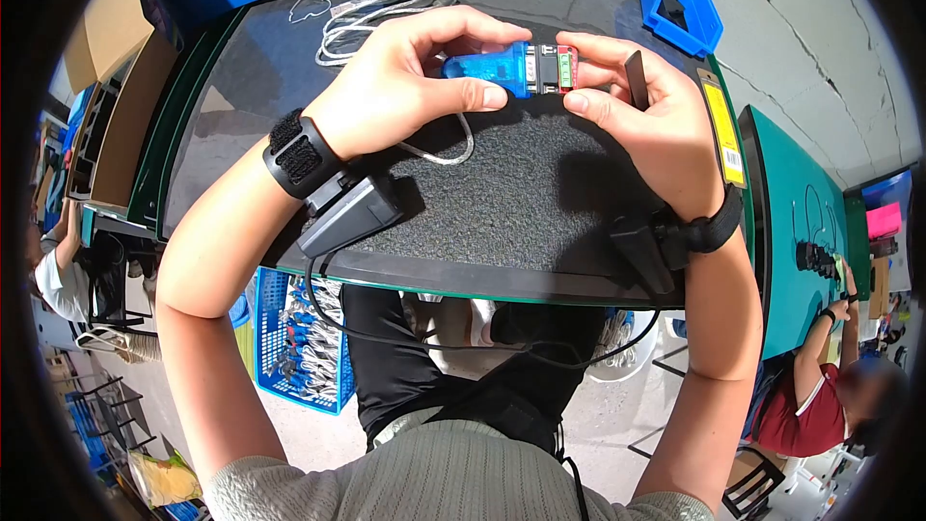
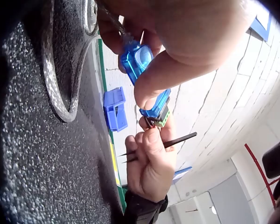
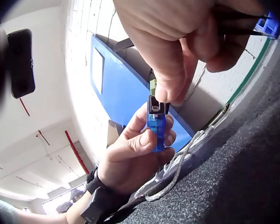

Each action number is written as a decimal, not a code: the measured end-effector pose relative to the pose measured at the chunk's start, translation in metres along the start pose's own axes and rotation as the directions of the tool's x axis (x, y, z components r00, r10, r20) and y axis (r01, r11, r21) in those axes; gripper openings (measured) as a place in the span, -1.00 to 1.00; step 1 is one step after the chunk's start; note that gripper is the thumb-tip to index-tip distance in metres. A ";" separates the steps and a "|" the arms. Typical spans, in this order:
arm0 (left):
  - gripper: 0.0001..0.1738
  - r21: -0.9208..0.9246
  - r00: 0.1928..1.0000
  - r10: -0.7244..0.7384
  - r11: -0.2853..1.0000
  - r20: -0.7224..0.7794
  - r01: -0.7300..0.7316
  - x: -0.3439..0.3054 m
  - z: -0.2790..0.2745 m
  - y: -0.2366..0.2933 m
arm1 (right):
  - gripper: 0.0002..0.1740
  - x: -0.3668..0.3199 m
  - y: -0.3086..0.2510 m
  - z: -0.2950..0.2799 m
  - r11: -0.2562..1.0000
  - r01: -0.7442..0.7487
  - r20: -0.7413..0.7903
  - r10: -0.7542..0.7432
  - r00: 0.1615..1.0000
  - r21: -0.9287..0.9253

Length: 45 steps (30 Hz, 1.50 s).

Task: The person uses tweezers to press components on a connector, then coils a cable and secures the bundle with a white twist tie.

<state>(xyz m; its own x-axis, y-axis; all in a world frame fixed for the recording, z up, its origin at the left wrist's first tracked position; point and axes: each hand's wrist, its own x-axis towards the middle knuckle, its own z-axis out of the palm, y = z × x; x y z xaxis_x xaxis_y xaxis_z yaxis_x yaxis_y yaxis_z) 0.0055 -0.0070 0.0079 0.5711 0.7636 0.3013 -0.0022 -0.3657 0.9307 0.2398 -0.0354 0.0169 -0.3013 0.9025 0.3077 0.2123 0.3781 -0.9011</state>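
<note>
My left hand grips a translucent blue serial connector between thumb and fingers, above the dark mat. From the connector's back end runs a clear-sheathed grey cable. Joined to its front is a small black adapter with a green screw terminal block and a red board edge. My right hand pinches this adapter at its far end with thumb and index finger. Dark tweezers are also tucked in the right hand, their tips sticking out past the fingers in the left wrist view.
Coiled cable lies at the back left of the dark textured mat. A blue bin stands at the back right corner. Below the table's front edge is a blue basket of cables. Another person works at the right.
</note>
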 end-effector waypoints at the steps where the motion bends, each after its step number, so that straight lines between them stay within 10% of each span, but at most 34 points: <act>1: -0.48 -0.006 1.000 -0.005 1.000 -0.001 0.005 0.000 0.000 0.000 | -0.60 0.000 -0.001 0.000 0.999 0.022 -0.004 -0.022 1.000 -0.026; 26: -0.51 0.098 0.999 0.044 0.994 -0.030 -0.041 -0.001 0.001 0.000 | -0.56 0.001 -0.001 0.000 0.998 -0.023 0.013 0.023 1.000 0.053; 28: -0.51 0.158 0.995 0.071 0.986 -0.068 -0.060 0.000 0.002 0.000 | -0.53 0.001 -0.010 -0.001 0.976 0.004 -0.016 -0.007 1.000 -0.218; 32: -0.51 0.266 0.993 0.101 0.961 -0.066 -0.080 -0.001 0.002 0.003 | -0.51 0.000 -0.016 0.007 0.994 0.071 -0.066 -0.076 0.995 -0.080; 37: -0.51 0.339 0.988 0.145 0.933 -0.050 -0.119 -0.001 0.001 0.002 | -0.58 0.003 -0.021 0.010 0.908 0.085 -0.016 -0.100 0.995 -0.411; 45: -0.61 0.389 0.988 0.116 0.919 -0.102 -0.068 -0.005 0.002 0.009 | -0.61 0.003 -0.019 0.013 0.905 0.046 -0.044 -0.071 0.997 -0.423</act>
<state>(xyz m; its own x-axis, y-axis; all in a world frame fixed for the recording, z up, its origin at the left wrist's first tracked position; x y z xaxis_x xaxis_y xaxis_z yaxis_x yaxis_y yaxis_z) 0.0044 -0.0151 0.0146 0.4806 0.7662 0.4267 0.2784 -0.5947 0.7542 0.2231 -0.0428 0.0308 -0.2746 0.8816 0.3838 0.5715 0.4707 -0.6722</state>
